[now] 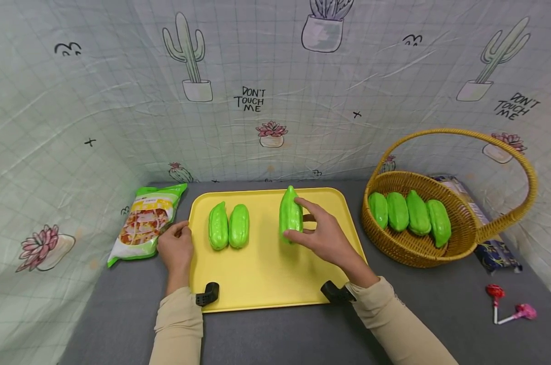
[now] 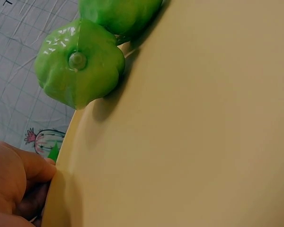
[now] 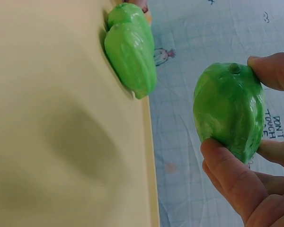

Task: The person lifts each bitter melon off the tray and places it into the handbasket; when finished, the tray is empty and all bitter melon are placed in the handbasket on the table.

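Note:
My right hand (image 1: 324,235) grips a shiny green toy papaya (image 1: 291,215) between thumb and fingers. In the right wrist view this papaya (image 3: 229,109) hangs above the yellow tray (image 1: 266,284), apart from it, its shadow falling on the surface. At the tray's left edge, my left hand (image 1: 177,248) pinches the rim; the left wrist view shows its fingertips against that edge, with the others partly hidden. Two more green papayas, a left one (image 1: 218,226) and a right one (image 1: 239,226), lie side by side on the tray's left half.
Right of the tray stands a wicker basket (image 1: 412,258) with a tall handle, holding several green papayas (image 1: 418,213). Behind it lies a dark packet (image 1: 496,253). Red (image 1: 495,291) and pink (image 1: 525,311) lollipops lie at the right. A green-and-white food bag (image 1: 145,223) sits beside my left hand.

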A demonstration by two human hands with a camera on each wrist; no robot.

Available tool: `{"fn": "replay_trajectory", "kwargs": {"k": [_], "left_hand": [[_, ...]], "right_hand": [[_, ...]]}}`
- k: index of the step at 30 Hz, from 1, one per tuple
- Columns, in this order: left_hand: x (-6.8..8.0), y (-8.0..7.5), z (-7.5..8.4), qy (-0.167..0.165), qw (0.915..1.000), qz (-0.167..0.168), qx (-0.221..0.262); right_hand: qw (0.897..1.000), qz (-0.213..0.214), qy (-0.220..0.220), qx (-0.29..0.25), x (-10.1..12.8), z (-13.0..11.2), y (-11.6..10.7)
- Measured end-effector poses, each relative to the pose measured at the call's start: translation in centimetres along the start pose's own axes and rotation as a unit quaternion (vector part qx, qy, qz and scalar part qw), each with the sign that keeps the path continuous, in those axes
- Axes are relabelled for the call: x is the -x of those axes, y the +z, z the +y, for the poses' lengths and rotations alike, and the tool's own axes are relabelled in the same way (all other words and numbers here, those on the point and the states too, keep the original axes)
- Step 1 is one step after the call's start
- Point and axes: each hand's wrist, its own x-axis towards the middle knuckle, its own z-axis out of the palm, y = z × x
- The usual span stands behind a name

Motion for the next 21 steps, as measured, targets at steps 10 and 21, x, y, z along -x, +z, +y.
{"fn": "replay_trajectory", "kwargs": {"k": [10, 21], "left_hand": [[-0.1, 0.0, -0.1, 0.001, 1.0000, 0.000, -0.006], [-0.1, 0.2, -0.1, 0.007, 0.9999, 0.009, -0.009]], "right_hand": [[1.000, 0.005, -0.001, 0.001, 0.5, 0.6, -1.1], [1.000, 0.016, 0.003, 0.011, 1.1, 1.2, -2.7]]}}
